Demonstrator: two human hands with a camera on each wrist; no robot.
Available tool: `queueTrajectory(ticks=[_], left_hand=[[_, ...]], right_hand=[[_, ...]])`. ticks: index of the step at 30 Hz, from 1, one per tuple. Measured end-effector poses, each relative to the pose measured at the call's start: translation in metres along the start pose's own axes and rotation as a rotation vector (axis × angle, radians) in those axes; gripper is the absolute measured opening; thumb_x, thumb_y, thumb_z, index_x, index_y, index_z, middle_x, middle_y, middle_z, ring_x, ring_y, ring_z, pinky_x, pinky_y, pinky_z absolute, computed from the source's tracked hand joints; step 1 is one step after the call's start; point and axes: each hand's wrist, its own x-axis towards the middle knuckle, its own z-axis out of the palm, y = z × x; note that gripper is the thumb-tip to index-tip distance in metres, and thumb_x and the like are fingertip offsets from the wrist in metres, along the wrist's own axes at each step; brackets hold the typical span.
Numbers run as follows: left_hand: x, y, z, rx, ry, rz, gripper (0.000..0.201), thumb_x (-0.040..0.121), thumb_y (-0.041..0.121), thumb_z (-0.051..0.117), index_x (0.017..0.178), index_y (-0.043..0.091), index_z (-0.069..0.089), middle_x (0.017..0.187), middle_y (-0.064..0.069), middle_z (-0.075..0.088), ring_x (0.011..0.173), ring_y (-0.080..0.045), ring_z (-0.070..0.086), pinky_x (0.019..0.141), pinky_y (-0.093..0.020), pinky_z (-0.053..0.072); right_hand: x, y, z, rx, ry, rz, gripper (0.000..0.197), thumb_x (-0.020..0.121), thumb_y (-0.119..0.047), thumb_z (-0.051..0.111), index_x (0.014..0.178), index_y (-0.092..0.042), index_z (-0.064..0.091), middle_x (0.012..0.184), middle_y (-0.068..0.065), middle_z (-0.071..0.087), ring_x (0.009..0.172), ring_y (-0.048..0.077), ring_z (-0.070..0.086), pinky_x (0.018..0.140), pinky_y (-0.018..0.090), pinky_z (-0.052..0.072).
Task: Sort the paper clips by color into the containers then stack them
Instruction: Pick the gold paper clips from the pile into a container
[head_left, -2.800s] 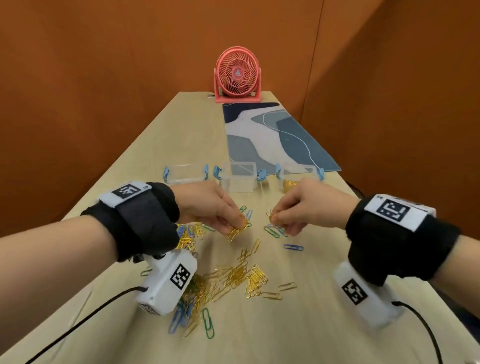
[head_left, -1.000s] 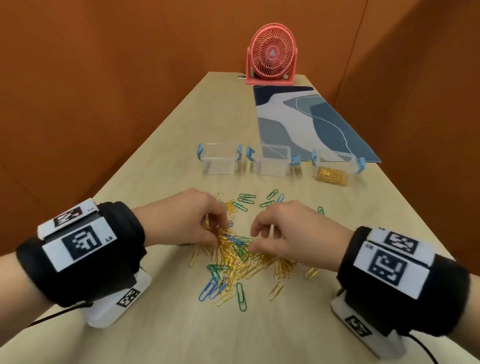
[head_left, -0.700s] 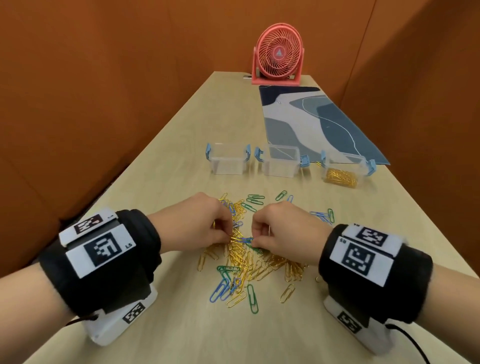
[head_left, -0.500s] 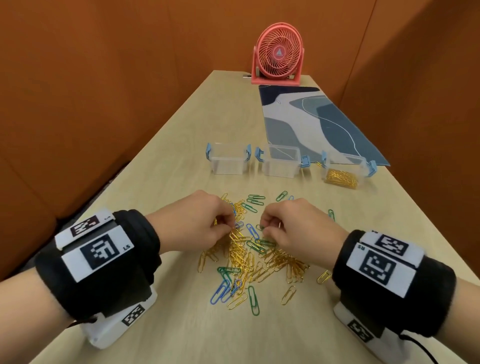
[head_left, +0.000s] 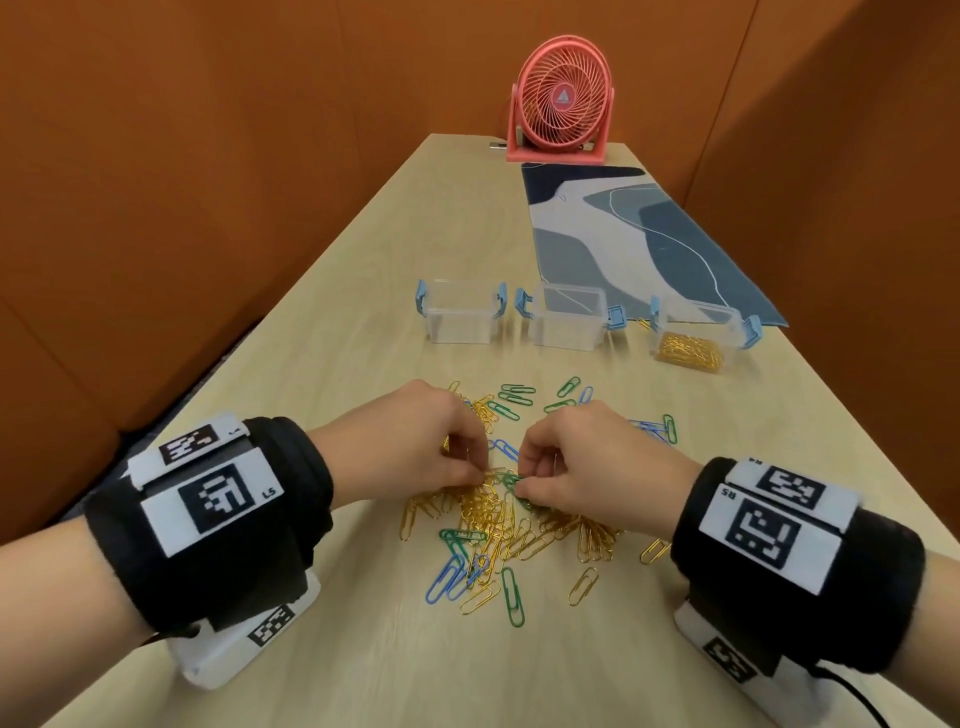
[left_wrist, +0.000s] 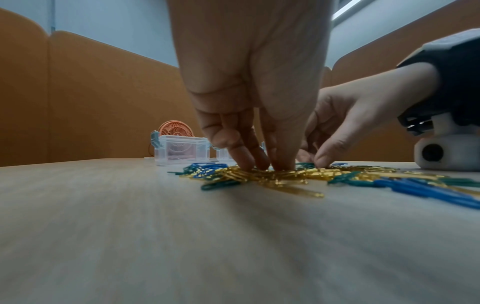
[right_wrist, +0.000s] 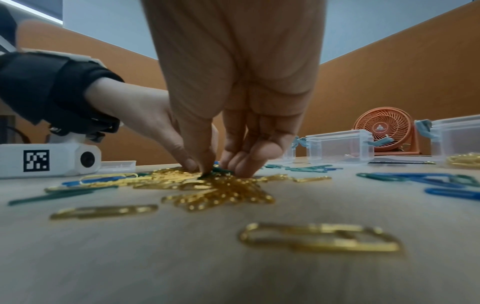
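Observation:
A loose heap of gold paper clips (head_left: 493, 512) lies on the table, with green clips (head_left: 511, 597) and blue clips (head_left: 441, 577) scattered in and around it. My left hand (head_left: 480, 474) has its fingers curled down onto the heap and pinches gold clips (left_wrist: 270, 176) at its far edge. Right beside it, my right hand (head_left: 521, 486) pinches a green clip (right_wrist: 219, 170) between thumb and fingers. Behind the heap stand three clear containers with blue latches: the left one (head_left: 460, 317) and the middle one (head_left: 569, 319) look empty, while the right one (head_left: 691, 338) holds gold clips.
A blue and white mat (head_left: 623, 234) lies behind the containers, and a pink fan (head_left: 563, 101) stands at the table's far end. Orange partition walls close in both sides. More green and blue clips (head_left: 519, 397) lie between the hands and the containers.
Both hands have come down and a little nearer to me, onto the middle of the heap, and their fingertips now nearly meet. The containers have not moved.

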Motion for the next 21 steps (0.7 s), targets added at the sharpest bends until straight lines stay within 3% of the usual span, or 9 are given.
queueTrajectory(ticks=[6,9,12,15,18,21], left_hand=[[0.000,0.002,0.002,-0.002,0.028,-0.008,0.009,0.086,0.027,0.060,0.089,0.026,0.069,0.083,0.013,0.062,0.063,0.004,0.049,0.058,-0.005,0.035],[-0.003,0.002,-0.001,-0.058,0.066,-0.023,0.006,0.086,0.027,0.061,0.085,0.027,0.067,0.079,0.013,0.062,0.064,0.000,0.052,0.061,-0.007,0.037],[-0.008,0.003,-0.003,-0.092,0.057,-0.035,0.003,0.081,0.023,0.065,0.079,0.024,0.066,0.072,0.014,0.060,0.061,0.001,0.054,0.060,-0.007,0.041],[-0.012,0.003,-0.002,-0.137,0.009,-0.064,0.007,0.076,0.021,0.068,0.083,0.019,0.070,0.072,0.008,0.065,0.060,-0.002,0.056,0.061,-0.011,0.048],[-0.012,0.003,-0.001,-0.135,-0.007,-0.075,0.010,0.077,0.021,0.068,0.086,0.019,0.072,0.077,0.006,0.068,0.062,-0.002,0.058,0.060,-0.008,0.046],[-0.011,0.003,-0.002,-0.098,0.021,-0.056,0.010,0.078,0.021,0.066,0.086,0.020,0.073,0.079,0.006,0.069,0.066,-0.003,0.059,0.061,-0.006,0.044]], right_hand=[[0.000,0.001,0.000,-0.055,0.017,0.007,0.013,0.083,-0.020,0.056,0.082,-0.010,0.064,0.074,0.003,0.062,0.075,0.021,0.061,0.073,0.033,0.053],[0.001,0.004,-0.001,-0.051,0.046,0.017,0.016,0.088,-0.019,0.052,0.083,-0.008,0.062,0.079,0.007,0.066,0.078,0.023,0.062,0.074,0.033,0.052],[0.002,0.009,-0.006,-0.038,0.130,0.062,0.015,0.092,-0.018,0.048,0.083,-0.015,0.059,0.080,0.002,0.064,0.077,0.020,0.061,0.069,0.026,0.047],[0.004,0.021,-0.014,-0.098,0.221,0.137,0.019,0.093,-0.017,0.047,0.097,-0.012,0.065,0.091,0.002,0.065,0.085,0.019,0.059,0.073,0.025,0.046],[0.000,0.028,-0.019,-0.171,0.207,0.188,0.025,0.092,-0.023,0.050,0.114,-0.016,0.059,0.106,0.001,0.059,0.092,0.016,0.054,0.079,0.027,0.045],[-0.007,0.019,-0.018,-0.169,0.187,0.052,0.033,0.090,-0.036,0.055,0.120,-0.024,0.056,0.107,-0.004,0.052,0.094,0.012,0.051,0.084,0.028,0.046]])
